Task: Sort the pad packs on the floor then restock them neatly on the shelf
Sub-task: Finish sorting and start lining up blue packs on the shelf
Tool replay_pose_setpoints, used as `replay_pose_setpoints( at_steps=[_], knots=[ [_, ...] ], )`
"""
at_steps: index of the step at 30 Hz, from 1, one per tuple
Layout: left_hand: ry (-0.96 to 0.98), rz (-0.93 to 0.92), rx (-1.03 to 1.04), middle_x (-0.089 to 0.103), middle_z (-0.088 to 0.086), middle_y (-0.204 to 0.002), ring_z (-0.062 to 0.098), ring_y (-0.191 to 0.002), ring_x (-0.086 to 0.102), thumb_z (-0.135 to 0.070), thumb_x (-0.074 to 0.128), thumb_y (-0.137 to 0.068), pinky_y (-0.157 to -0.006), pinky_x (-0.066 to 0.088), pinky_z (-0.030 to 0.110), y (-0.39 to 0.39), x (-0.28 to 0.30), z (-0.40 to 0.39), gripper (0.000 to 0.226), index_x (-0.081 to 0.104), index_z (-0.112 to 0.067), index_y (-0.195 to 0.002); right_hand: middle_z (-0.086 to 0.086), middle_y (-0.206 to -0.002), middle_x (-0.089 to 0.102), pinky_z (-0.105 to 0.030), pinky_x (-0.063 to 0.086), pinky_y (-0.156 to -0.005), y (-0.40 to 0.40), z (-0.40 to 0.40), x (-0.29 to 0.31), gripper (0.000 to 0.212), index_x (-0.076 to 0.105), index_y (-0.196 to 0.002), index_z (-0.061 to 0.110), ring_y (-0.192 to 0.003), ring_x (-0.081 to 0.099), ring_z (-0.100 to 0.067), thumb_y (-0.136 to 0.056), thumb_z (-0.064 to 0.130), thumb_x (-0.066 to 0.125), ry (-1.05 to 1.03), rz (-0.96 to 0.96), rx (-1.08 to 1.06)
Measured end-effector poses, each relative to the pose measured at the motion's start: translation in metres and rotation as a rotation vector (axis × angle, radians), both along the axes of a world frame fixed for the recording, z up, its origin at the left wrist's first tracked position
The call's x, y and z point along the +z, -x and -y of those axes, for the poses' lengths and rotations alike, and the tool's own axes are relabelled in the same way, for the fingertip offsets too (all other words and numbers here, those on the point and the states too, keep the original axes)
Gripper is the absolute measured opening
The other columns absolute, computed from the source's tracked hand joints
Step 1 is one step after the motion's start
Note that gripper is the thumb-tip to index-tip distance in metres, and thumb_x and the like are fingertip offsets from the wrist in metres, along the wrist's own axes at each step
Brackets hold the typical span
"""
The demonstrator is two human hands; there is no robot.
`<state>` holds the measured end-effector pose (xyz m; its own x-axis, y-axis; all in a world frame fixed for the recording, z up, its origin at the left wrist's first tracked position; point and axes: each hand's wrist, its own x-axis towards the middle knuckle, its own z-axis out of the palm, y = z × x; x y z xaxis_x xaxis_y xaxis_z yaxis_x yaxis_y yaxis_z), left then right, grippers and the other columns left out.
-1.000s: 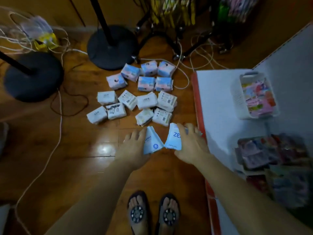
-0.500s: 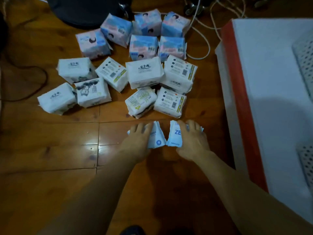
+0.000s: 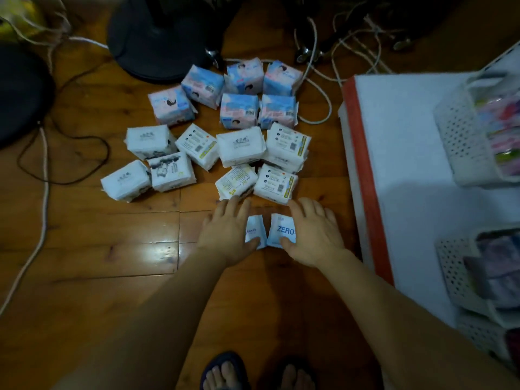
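Two small white-and-blue pad packs lie side by side on the wooden floor. My left hand grips the left pack, thumb under its near edge. My right hand grips the right pack, printed "ZERO", in the same way. Just beyond my fingers lie several white pad packs in loose rows. Behind those lie several pink-and-blue pad packs. The white shelf with its red front edge stands to the right.
Two black round stand bases and loose cables lie at the back and left. White perforated baskets holding colourful packs sit on the shelf. My sandalled feet are at the bottom.
The camera has pulled back and up, so my feet and the shelf baskets show again. Both hands still hold the two small packs, now pressed closer together on the floor.
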<state>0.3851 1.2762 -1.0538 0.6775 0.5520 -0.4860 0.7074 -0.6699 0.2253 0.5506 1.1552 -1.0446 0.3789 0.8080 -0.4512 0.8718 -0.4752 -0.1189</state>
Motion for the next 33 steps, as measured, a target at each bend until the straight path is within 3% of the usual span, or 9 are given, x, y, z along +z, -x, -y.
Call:
replay_pose_setpoints(
  at_steps=[5, 9, 14, 18, 22, 27, 33],
  knots=[
    [-0.093, 0.082, 0.04, 0.018, 0.006, -0.164, 0.029, -0.149, 0.017, -0.071, 0.033, -0.094, -0.115, 0.026, 0.051, 0.005, 0.153, -0.001, 0.082, 0.013, -0.025, -0.158, -0.007, -0.147, 0.039, -0.048, 0.034, -0.11, 0.003, -0.015, 0.16, 0.075, 0.034, -0.15, 0.018, -0.139, 0.034, -0.028, -0.087, 0.058, 0.048, -0.128, 0.056, 0.038],
    [-0.178, 0.126, 0.094, 0.023, 0.005, -0.162, 0.029, -0.149, 0.018, -0.068, 0.034, -0.096, -0.117, 0.025, 0.053, 0.004, 0.282, -0.01, 0.077, 0.017, -0.025, -0.158, -0.008, -0.136, 0.052, -0.049, 0.039, -0.105, 0.004, -0.029, 0.298, 0.07, 0.05, -0.138, 0.017, -0.13, 0.045, -0.029, -0.082, 0.057, 0.041, -0.279, 0.095, 0.021],
    [-0.265, 0.221, 0.113, 0.03, 0.005, -0.159, 0.029, -0.147, 0.023, -0.064, 0.037, -0.097, -0.116, 0.029, 0.051, -0.003, 0.438, -0.021, 0.073, 0.024, -0.023, -0.156, -0.007, -0.141, 0.049, -0.049, 0.037, -0.109, 0.002, -0.041, 0.456, 0.075, 0.047, -0.142, 0.017, -0.134, 0.042, -0.029, -0.082, 0.06, 0.034, -0.37, 0.139, 0.036],
    [-0.358, 0.338, 0.088, 0.036, 0.002, -0.155, 0.026, -0.144, 0.028, -0.06, 0.041, -0.097, -0.113, 0.033, 0.047, -0.011, 0.557, -0.026, 0.069, 0.03, -0.022, -0.154, -0.007, -0.151, 0.039, -0.049, 0.029, -0.115, -0.004, -0.043, 0.57, 0.072, 0.038, -0.149, 0.018, -0.143, 0.031, -0.029, -0.089, 0.059, 0.043, -0.415, 0.199, 0.058],
    [-0.428, 0.402, 0.087, 0.037, -0.002, -0.155, 0.023, -0.144, 0.03, -0.059, 0.041, -0.099, -0.116, 0.03, 0.044, -0.018, 0.663, -0.029, 0.066, 0.031, -0.023, -0.153, -0.006, -0.159, 0.03, -0.049, 0.024, -0.119, -0.008, -0.042, 0.67, 0.076, 0.027, -0.156, 0.019, -0.148, 0.022, -0.027, -0.094, 0.06, 0.043, -0.466, 0.23, 0.048],
    [-0.533, 0.495, 0.042, 0.04, 0.001, -0.154, 0.024, -0.144, 0.032, -0.055, 0.041, -0.1, -0.117, 0.031, 0.046, -0.02, 0.78, -0.018, 0.059, 0.035, -0.024, -0.15, -0.005, -0.157, 0.033, -0.052, 0.026, -0.117, -0.007, -0.025, 0.777, 0.075, 0.029, -0.154, 0.021, -0.146, 0.026, -0.027, -0.093, 0.062, 0.04, -0.574, 0.259, 0.007],
    [-0.583, 0.589, -0.028, 0.034, 0.002, -0.159, 0.025, -0.147, 0.029, -0.056, 0.04, -0.1, -0.12, 0.023, 0.046, -0.037, 0.875, 0.013, 0.061, 0.03, -0.026, -0.153, -0.005, -0.157, 0.033, -0.052, 0.025, -0.118, -0.006, 0.015, 0.865, 0.074, 0.031, -0.153, 0.023, -0.147, 0.024, -0.027, -0.092, 0.064, 0.037, -0.619, 0.379, -0.051]
  ],
)
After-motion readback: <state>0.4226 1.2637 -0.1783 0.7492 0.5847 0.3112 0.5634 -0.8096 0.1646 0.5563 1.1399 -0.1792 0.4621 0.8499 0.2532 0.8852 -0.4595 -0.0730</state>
